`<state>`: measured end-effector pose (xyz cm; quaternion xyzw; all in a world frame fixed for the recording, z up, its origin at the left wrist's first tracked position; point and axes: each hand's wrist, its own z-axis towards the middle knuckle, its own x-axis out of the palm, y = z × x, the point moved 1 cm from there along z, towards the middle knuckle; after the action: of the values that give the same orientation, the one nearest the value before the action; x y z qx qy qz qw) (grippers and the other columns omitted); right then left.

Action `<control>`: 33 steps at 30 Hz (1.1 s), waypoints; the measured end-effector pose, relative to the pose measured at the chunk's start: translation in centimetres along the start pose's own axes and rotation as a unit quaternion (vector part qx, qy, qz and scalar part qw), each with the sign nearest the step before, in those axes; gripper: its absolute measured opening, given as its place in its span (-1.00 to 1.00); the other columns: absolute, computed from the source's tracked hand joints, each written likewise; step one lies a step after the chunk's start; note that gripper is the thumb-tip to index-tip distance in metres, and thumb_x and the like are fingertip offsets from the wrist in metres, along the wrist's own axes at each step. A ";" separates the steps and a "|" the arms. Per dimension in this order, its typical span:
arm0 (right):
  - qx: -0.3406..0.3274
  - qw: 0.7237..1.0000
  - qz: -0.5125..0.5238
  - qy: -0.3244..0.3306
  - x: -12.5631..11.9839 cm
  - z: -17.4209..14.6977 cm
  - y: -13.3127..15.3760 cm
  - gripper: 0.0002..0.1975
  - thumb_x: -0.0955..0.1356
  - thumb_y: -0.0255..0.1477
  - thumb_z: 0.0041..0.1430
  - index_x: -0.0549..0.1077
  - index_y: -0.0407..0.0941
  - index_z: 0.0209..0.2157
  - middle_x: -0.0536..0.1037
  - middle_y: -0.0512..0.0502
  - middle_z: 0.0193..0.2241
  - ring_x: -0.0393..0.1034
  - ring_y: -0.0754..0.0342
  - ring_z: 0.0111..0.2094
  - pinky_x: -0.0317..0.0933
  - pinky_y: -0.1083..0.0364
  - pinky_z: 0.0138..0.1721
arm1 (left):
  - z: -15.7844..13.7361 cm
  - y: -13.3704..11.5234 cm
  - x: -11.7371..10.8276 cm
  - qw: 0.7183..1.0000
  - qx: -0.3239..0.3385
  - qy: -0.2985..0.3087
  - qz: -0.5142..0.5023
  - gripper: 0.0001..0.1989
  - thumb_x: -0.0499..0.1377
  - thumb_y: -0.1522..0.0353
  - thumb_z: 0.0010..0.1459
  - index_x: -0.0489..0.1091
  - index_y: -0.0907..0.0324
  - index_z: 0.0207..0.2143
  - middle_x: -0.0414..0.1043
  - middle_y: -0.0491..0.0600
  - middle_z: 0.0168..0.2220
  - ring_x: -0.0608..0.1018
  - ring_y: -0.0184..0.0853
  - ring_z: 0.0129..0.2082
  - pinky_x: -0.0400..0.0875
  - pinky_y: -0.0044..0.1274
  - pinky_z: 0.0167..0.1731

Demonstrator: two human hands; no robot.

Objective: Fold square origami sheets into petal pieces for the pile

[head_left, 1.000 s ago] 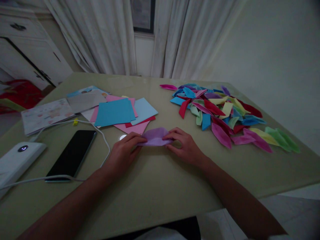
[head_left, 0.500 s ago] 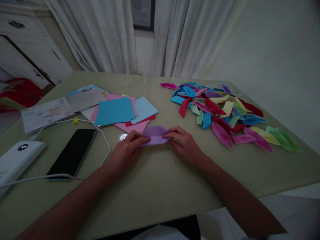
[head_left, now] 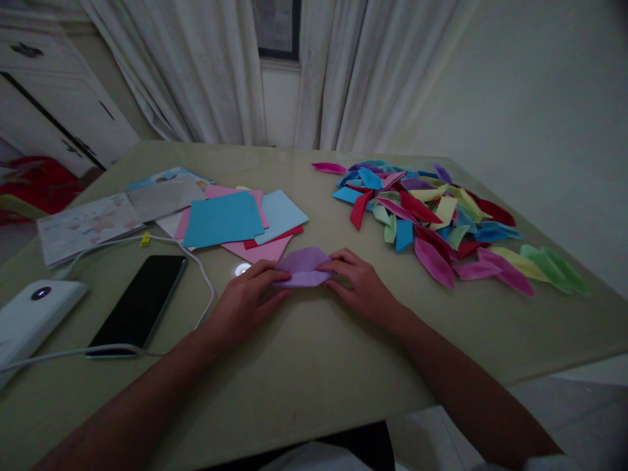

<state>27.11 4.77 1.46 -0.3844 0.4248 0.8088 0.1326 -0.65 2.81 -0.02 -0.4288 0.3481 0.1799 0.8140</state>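
Note:
A partly folded sheet of purple paper (head_left: 303, 267) is held between my two hands, low over the middle of the table. My left hand (head_left: 252, 294) grips its left end with the fingers on top, the thumb stretched out below the near edge. At the right end, my right hand (head_left: 358, 281) pinches the paper between thumb and fingers. Beyond the purple piece lies a loose stack of square coloured paper, with a teal sheet (head_left: 226, 218) uppermost and pink (head_left: 265, 248), red and light blue (head_left: 283, 216) sheets under and beside it.
Many folded paper pieces (head_left: 417, 206) in several colours lie heaped at the right. On the left are a black phone (head_left: 142, 301), a white power bank (head_left: 39, 320), its white cable (head_left: 209, 288) and a printed booklet (head_left: 91, 226). The table's near edge runs close to my body.
My left thumb has slid off the top of the purple paper to below its near edge. Both hands stay at the paper's ends. The view has shifted slightly.

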 end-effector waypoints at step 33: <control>-0.054 0.996 0.023 -0.062 -0.4 0.2 0.7 -0.82 0.36 -0.36 0.52 0.62 -0.06 -0.03 0.55 -0.19 -0.09 0.54 -0.05 -0.03 0.48 -0.03 0.05 | 0.9 -1.5 -1.2 0.961 -0.179 -0.051 -0.203 -0.68 0.22 0.13 0.42 0.68 0.11 -0.05 0.72 0.04 -0.08 0.70 -0.15 -0.12 0.57 -0.39 -0.16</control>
<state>26.89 4.49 2.24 -0.3307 0.3802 0.8555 0.1191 -0.17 2.70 2.06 -0.6193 0.1740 0.0917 0.7601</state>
